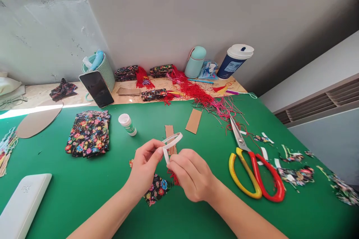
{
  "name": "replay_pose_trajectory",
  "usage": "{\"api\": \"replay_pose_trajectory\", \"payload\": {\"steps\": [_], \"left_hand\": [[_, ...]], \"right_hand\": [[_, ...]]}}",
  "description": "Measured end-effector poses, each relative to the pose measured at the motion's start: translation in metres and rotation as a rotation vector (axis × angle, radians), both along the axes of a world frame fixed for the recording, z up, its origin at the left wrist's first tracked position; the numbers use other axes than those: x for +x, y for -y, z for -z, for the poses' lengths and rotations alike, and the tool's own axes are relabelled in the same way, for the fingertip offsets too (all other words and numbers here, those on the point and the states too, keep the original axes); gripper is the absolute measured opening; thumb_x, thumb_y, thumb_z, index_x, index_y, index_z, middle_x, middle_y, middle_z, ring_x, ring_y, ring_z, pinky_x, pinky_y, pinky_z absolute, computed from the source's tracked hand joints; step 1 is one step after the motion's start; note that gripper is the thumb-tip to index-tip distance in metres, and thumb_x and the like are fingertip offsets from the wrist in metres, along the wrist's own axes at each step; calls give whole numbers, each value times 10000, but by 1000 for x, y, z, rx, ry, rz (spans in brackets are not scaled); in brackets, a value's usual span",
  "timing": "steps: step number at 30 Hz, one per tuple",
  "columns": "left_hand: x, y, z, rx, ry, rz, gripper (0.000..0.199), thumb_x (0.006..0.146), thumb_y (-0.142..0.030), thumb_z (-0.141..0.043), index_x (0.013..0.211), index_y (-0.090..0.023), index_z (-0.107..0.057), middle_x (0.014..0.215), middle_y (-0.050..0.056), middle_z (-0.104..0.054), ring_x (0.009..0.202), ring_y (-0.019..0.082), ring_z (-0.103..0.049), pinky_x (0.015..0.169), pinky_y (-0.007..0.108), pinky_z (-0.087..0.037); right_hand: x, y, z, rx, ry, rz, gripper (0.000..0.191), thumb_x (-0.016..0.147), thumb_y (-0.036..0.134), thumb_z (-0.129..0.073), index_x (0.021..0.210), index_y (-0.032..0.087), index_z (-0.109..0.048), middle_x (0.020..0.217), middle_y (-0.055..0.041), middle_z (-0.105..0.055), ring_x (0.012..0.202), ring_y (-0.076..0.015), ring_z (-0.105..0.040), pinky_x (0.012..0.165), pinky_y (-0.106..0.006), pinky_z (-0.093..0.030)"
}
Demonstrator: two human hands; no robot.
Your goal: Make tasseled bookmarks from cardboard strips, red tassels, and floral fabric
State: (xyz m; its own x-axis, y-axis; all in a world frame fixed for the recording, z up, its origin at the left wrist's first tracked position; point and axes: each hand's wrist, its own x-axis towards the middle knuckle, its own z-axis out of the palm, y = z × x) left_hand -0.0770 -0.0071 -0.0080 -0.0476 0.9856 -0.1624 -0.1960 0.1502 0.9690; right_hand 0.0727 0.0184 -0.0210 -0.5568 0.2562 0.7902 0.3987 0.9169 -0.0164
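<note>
A thin, nearly used-up roll of white tape (177,140) is pinched between the thumb and fingers of my left hand (147,160). From it a short white tape end (165,155) hangs down, and my right hand (192,174) has its fingertips closed on that end. Beneath the hands lies a black floral fabric piece (157,190), partly hidden, with red tassel threads (174,177) beside it. Just beyond the roll is a brown cardboard strip (169,130), partly covered. Another cardboard piece (193,121) lies farther back.
Open scissors (249,153) lie on the right near fabric scraps (297,175). A glue stick (127,124), stacked floral fabric (89,133) and a white power bank (25,205) are on the left. Behind stand a phone (97,89), a mint bottle (195,62), a cup (234,61) and red tassels (196,91).
</note>
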Motion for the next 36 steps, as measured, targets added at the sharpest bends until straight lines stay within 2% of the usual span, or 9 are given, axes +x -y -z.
{"api": "replay_pose_trajectory", "payload": {"steps": [6,9,12,14,17,22,27,32,36], "left_hand": [[3,2,-3,-3,63,1,258,767,-411,-632,728,-157,-612,649,-1,-516,612,108,-432,577,229,-380],[-8,-6,-1,45,69,-154,224,752,-388,-651,761,-167,-618,652,-8,-513,587,98,-429,547,218,-379],[-23,-11,0,202,-5,-327,181,780,-362,-627,808,-183,-618,669,-13,-524,590,97,-445,574,227,-402],[-27,-11,1,312,-225,-218,136,849,-301,-551,836,-187,-624,640,-12,-534,611,111,-485,583,232,-405],[-22,-8,8,506,-613,-28,125,875,-173,-489,844,-176,-610,714,11,-585,673,124,-513,625,244,-418],[-18,-14,34,692,-990,40,137,878,-116,-468,881,-164,-597,747,33,-586,726,154,-497,668,276,-447],[-27,-21,49,655,-1198,32,158,881,-137,-472,870,-154,-628,822,67,-593,787,182,-513,702,311,-479],[-33,-23,55,586,-1312,-42,172,875,-155,-484,894,-151,-655,832,73,-583,810,197,-519,740,340,-495],[-36,-22,55,574,-1402,-25,214,847,-131,-499,1022,-141,-620,875,82,-591,858,219,-524,764,359,-498]], "right_hand": [[3,1,-5,19,-31,-42,197,796,32,-422,867,102,-592,731,-123,-615,671,-207,-529,530,-336,-471],[1,11,-7,-9,-30,-132,258,835,52,-384,782,127,-624,709,-103,-610,649,-188,-522,521,-330,-489],[-1,23,-9,24,-78,-308,314,858,74,-426,652,180,-637,750,-46,-617,654,-133,-516,570,-258,-520],[-1,25,-10,36,-107,-326,305,848,78,-459,629,185,-642,771,-37,-627,671,-120,-520,592,-233,-527],[2,21,-11,6,-111,-240,297,844,81,-408,699,162,-653,748,-74,-640,676,-147,-533,554,-273,-521],[3,12,-8,-27,-101,-181,286,829,48,-352,823,134,-624,727,-81,-655,670,-162,-533,539,-300,-504],[0,12,-4,-37,-107,-177,277,855,48,-331,848,90,-605,721,-96,-655,668,-168,-538,560,-309,-483],[0,10,-4,-35,-102,-149,268,863,53,-337,843,88,-601,728,-99,-654,663,-170,-541,563,-315,-459],[-1,7,-2,-29,-97,-131,254,855,53,-349,856,91,-600,738,-102,-655,668,-175,-543,563,-322,-453]]}}
